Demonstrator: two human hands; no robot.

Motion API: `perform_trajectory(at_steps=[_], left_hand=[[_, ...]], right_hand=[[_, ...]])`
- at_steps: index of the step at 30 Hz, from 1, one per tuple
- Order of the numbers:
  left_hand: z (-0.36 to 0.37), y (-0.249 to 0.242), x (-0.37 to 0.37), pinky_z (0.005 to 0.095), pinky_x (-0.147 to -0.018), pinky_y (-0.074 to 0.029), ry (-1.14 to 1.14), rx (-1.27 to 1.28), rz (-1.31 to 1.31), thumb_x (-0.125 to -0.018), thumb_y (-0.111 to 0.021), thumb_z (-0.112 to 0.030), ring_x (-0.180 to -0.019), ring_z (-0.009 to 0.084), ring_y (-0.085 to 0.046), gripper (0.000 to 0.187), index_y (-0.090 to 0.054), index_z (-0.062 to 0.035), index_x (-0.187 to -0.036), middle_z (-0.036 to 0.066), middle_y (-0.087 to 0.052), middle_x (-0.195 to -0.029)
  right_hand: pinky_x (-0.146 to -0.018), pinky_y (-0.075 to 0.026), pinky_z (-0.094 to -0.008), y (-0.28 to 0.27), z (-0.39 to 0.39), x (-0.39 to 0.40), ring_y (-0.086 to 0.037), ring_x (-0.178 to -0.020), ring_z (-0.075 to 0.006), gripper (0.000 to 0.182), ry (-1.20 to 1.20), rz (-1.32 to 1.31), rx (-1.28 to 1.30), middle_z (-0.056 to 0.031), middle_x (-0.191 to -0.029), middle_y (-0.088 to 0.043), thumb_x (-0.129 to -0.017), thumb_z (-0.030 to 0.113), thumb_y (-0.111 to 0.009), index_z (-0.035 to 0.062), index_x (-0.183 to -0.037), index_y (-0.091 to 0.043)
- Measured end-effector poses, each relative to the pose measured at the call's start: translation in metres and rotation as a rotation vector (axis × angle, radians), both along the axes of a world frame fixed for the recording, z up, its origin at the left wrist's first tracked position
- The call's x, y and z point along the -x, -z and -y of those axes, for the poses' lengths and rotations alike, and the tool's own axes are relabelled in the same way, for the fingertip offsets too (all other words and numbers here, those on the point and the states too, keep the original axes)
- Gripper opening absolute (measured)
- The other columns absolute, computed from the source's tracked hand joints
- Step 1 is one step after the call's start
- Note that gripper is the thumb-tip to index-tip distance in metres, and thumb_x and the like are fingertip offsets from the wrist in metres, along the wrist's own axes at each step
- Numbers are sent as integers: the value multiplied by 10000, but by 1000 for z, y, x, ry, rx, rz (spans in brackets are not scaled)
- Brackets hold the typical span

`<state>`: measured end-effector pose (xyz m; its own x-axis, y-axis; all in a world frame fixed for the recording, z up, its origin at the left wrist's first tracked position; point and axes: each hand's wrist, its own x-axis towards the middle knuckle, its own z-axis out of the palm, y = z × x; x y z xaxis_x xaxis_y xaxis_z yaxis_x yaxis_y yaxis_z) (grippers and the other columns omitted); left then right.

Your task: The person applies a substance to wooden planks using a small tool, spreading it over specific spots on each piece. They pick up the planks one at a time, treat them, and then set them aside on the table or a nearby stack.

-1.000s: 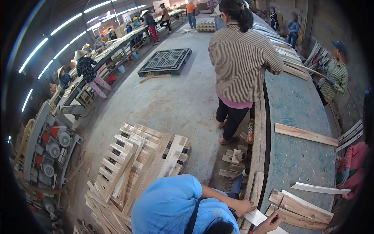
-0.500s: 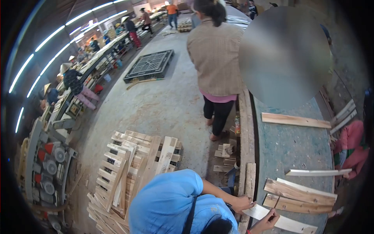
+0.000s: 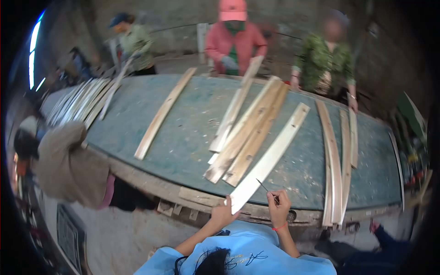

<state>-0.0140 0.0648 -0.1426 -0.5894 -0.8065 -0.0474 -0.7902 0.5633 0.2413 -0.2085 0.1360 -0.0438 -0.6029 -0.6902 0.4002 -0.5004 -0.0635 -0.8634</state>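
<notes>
A pale wooden strip (image 3: 270, 158) lies slantwise on the green table, its near end reaching over the front edge. My left hand (image 3: 222, 213) grips that near end, thumb on top. Just to the right, my right hand (image 3: 278, 204) is closed around a thin dark pointed tool (image 3: 262, 185), whose tip is over the strip. Beside the strip on the left, brown boards (image 3: 247, 137) lie close together. Whether the tool's tip touches the wood cannot be made out.
Across the green table (image 3: 183, 123) stand people in a pink cap (image 3: 233, 10), green patterned clothes (image 3: 331, 64) and a dark cap. A person in a brown jacket (image 3: 68, 160) is at the left. More strips (image 3: 337, 160) lie right; a pile (image 3: 78, 103) lies far left.
The view has swung from the floor and slat stack at the left to the table. My left hand still holds the pale strip, and my right hand still holds the tool.
</notes>
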Motion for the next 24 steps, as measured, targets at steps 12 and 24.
perform_trajectory(at_steps=[12, 24], left_hand=[[59, -6, 58, 457, -629, -533, 19, -19, -7, -767, -654, -573, -779, 378, -665, 928, -323, 2, -1416, 311, -566, -1119], [12, -235, -103, 328, -584, -411, 31, -109, -1406, -938, -550, -432, -620, 179, -481, 418, -621, -46, -1082, 26, -516, -735]], right_hand=[[-501, -384, -259, -5, -14, -2, -502, -582, -145, 55, 158, 15, 23, -83, -749, -570, -820, 19, -681, -9, -830, -635], [-602, -385, -282, 17, 70, -37, -453, -690, -146, 110, -325, -23, 37, -61, -749, -485, -904, 27, -581, -40, -820, -557]])
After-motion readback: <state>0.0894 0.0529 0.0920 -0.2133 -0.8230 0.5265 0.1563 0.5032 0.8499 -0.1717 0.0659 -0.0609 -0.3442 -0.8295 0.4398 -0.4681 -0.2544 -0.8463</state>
